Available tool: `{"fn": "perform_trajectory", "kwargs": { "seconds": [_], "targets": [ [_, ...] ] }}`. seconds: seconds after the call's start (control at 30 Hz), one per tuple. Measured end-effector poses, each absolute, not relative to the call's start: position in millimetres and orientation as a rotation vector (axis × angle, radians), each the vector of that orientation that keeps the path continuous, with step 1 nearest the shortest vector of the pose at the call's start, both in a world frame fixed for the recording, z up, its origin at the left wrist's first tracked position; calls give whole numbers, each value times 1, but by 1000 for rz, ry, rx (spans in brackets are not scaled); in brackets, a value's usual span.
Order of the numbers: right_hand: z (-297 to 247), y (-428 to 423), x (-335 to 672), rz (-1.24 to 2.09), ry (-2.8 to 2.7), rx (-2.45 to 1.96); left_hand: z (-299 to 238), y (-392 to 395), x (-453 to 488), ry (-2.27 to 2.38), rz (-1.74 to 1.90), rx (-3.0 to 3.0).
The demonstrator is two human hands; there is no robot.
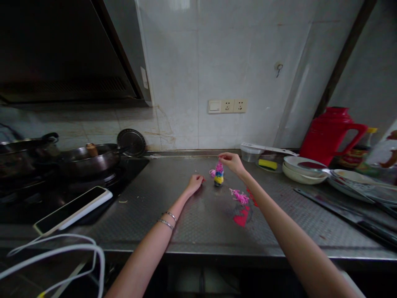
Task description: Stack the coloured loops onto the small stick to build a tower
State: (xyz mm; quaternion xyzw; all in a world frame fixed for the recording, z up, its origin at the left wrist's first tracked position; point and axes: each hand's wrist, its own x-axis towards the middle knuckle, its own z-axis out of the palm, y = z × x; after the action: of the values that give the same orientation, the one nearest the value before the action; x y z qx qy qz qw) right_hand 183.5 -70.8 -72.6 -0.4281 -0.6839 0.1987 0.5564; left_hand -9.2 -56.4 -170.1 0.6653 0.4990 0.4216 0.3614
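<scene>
A small stack of coloured hair ties (218, 176), pink on top, then blue and yellow, stands on the steel counter (192, 215). My right hand (232, 162) hovers just above it with fingertips pinched on the top pink tie. My left hand (195, 183) rests on the counter left of the stack, fingers curled closed, with something small and red at its fingertips. More pink ties (240, 196) and red ties (242, 216) lie loose on the counter under my right forearm. Two thin bangles (167, 219) circle my left wrist.
A wok (88, 159) and another pan sit on the stove at left, with a phone (72, 209) and white cable near the front edge. At right are stacked white plates (302, 169), a yellow sponge (267, 164), a red jug (328, 134) and a long knife (344, 215).
</scene>
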Motion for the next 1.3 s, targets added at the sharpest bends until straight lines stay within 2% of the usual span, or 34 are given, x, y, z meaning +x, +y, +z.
{"fn": "perform_trajectory", "kwargs": {
  "seconds": [0.33, 0.5, 1.0, 1.3],
  "targets": [
    [-80, -74, 193, 129, -1797, -1155, -172, -54, -10, 1281, 1078, 1759],
    [-78, -78, 192, 65, -1807, -1177, -172, -54, -10, 1290, 1066, 1776],
    [-83, -76, 198, 243, -1685, -1175, -170, -57, -10, 1290, 1083, 1783],
    [-141, -80, 234, 349, -1501, -1274, -164, -68, -7, 1246, 1162, 2095]
  ]
}}
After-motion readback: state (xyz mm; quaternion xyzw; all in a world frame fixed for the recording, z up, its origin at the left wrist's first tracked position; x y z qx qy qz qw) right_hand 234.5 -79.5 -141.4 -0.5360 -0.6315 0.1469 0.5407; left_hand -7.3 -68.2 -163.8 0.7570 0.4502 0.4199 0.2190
